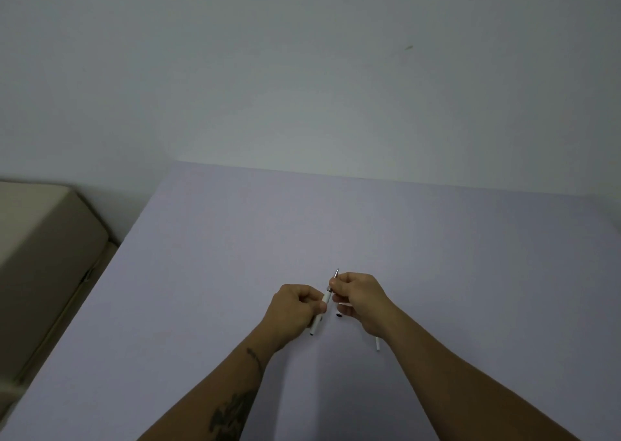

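Hands first: left hand [295, 306] is curled round the white barrel of the pen [326, 296], fingers wrapped pretty tight, with the barrel's back end poking out below the fist. Right hand [361, 297] pinches the front part of that same pen, thumb and fingertips closed on it just behind the metal tip [336, 273], which sticks up and away past the knuckles. So both hands are gripping the one pen, held tilted a bit above the table [235, 239], knuckles nearly touching, with a short bit of white barrel showing between them. Just right of the pen, tucked under the right hand's lower fingers, there's a small white piece with a dark end [339, 314]; can't tell if those fingers are holding it or if it's lying on the surface. Further right of the pen and nearer the person, a white tube [377, 343] peeks out from under the right wrist. Well left of the pen, off the table's edge, sits a beige box-like thing [43, 255], kinda blurry. Beyond the pen it's just pale wall [302, 70]. Left forearm has a dark tattoo [232, 413], nearer the person than the pen.
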Available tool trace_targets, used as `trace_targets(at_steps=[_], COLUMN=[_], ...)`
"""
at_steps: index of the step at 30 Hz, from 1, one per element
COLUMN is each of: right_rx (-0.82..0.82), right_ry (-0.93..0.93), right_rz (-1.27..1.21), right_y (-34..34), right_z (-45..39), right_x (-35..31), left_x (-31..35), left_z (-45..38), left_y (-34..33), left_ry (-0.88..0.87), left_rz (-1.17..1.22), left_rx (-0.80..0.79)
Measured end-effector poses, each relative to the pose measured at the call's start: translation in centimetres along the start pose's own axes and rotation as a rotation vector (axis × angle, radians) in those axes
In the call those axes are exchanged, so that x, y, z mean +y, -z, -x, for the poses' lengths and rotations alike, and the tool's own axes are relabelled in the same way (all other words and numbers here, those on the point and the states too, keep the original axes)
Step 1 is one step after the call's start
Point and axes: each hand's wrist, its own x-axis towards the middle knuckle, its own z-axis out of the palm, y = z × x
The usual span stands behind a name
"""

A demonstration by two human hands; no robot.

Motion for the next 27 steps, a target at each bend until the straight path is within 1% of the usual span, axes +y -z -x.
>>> trace_targets(at_steps=[3, 7, 13, 19, 23, 27], right_rx=[-0.017, -0.050, -0.006, -0.058, -0.028, -0.031], right_ry=[0.002, -0.011, -0.016, -0.058, -0.058, -0.050], right_rz=[0.002, -0.070, -0.079, -0.118, -0.101, -0.092], right_y=[-0.03, -0.19, -0.31, -0.12, -0.23, -0.14], right_z=[0.18, 0.39, 0.38, 0.68, 0.73, 0.90], right_x=[-0.28, -0.21, 0.09, 0.03, 0.17, -0.09], left_x=[-0.07, 0.03, 0.12, -0.16, -0.03, -0.04], left_z=[0.01, -0.20, -0.33, -0.26, -0.28, -0.26], left_y=[0.07, 0.20, 0.04, -0.14, -0.21, -0.23], left_ry=[-0.005, -0.025, -0.009, 0.005, 0.005, 0.011], left_rz=[-0.022, -0.053, -0.078, -0.071, -0.074, -0.088], left_rx=[0.012, 0.026, 0.019, 0.031, 0.030, 0.028])
